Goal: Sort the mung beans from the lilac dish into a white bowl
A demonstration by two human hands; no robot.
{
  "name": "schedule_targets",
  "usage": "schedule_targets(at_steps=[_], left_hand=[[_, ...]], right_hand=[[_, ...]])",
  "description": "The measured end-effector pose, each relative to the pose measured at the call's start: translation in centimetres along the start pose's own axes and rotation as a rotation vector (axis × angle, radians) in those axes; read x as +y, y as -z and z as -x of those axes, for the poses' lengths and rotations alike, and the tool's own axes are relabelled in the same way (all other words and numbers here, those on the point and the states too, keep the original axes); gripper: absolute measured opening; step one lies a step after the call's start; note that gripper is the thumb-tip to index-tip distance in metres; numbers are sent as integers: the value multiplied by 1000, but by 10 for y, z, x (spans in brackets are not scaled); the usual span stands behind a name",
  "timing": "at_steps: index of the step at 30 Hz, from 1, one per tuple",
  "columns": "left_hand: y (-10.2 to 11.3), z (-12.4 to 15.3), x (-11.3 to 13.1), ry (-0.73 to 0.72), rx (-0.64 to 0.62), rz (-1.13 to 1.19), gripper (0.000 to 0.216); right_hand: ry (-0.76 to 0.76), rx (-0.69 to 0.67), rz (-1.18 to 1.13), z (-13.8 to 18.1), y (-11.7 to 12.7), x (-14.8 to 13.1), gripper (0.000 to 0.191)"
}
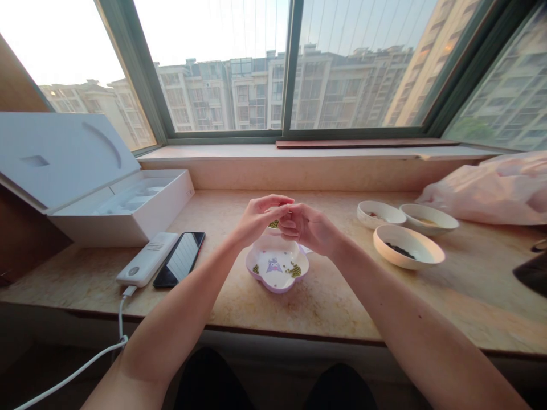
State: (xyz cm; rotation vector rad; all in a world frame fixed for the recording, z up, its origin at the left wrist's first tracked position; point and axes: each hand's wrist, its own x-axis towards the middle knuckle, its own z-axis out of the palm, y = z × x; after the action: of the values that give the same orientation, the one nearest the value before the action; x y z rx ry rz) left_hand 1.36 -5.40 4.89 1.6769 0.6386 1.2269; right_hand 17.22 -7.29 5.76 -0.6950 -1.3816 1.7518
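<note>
Mung beans (273,224) showing in the gap between both hands, held right above a lilac-rimmed dish (277,286)! Left hand (258,219) and right hand (306,229) curl nearly closed around them, fingertips meeting. More beans lie in that dish, either side of a purple cartoon figure (274,265). Off to the right, three ceramic bowls (408,234); to the left, a smartphone (179,259), a power bank (147,259) and an open white box (98,230).

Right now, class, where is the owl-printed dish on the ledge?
Head view: the owl-printed dish sits mid-ledge below the left hand and right hand, a black smartphone to its left, a cream bowl of dark seeds to its right.
</note>
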Motion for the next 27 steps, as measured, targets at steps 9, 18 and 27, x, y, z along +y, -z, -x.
schedule_targets(at_steps=[9,18,27], left_hand=[[-2,-2,-8,-117,51,19,31],[-2,-4,-11,-141,91,65,28],[-2,-3,-2,50,-70,365,27]], right_hand=[[67,173,-157,1,-5,1,19],[192,251,-121,-3,0,4,30],[287,150,-39,-2,1,7,33]])
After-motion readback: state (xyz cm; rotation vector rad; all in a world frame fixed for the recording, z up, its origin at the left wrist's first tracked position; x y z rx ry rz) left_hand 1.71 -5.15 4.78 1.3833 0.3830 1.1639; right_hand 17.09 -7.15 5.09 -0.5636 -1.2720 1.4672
